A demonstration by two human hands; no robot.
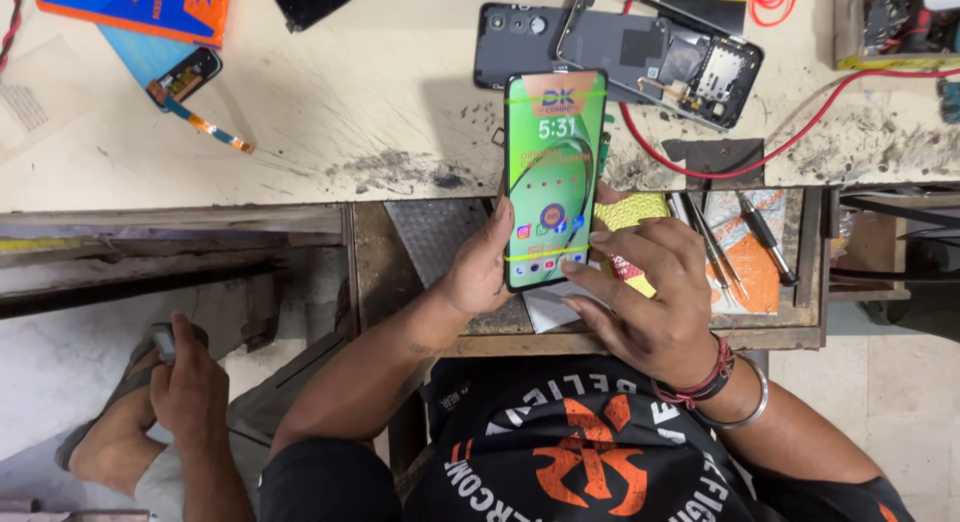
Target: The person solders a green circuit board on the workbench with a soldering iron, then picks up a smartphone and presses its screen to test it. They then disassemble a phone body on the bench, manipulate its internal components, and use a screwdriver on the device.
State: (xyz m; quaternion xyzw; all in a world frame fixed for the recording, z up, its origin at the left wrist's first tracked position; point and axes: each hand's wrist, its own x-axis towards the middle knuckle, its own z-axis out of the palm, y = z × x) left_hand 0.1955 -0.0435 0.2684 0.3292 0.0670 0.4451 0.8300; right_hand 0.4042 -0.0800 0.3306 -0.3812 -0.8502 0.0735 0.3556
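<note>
Green and lit, the screen of a smartphone (553,177) faces up at the camera, held over the near edge of the desk (330,112) and above an open drawer (800,327). Its long axis runs away from the person, the top end tipped slightly to the right, toward a dark back cover (512,42) and an opened phone frame (665,57) that lie on the desk just beyond it. The bottom end points back at the person's chest.

The left hand (478,267) grips the phone's lower left edge, its fingers (500,214) closed along that side; how far they wrap behind cannot be seen. The right hand (655,292) comes in from the right with its fingers (585,270) spread, fingertips resting on the lower right edge and bottom corner of the glass. A yellow cloth (630,210) shows between that hand and the phone, mostly covered by the hand.

In the drawer lie tweezers (712,244) and a screwdriver (768,240) on an orange and white sheet (748,267). A red wire (800,132) loops across the stained desk top. At the far left a small flex part (200,122) lies near a blue and orange box (140,2), which is cut off by the top edge. Another person's hand (190,382) rests at the lower left on a sandalled foot; what it holds is too dim to make out.
</note>
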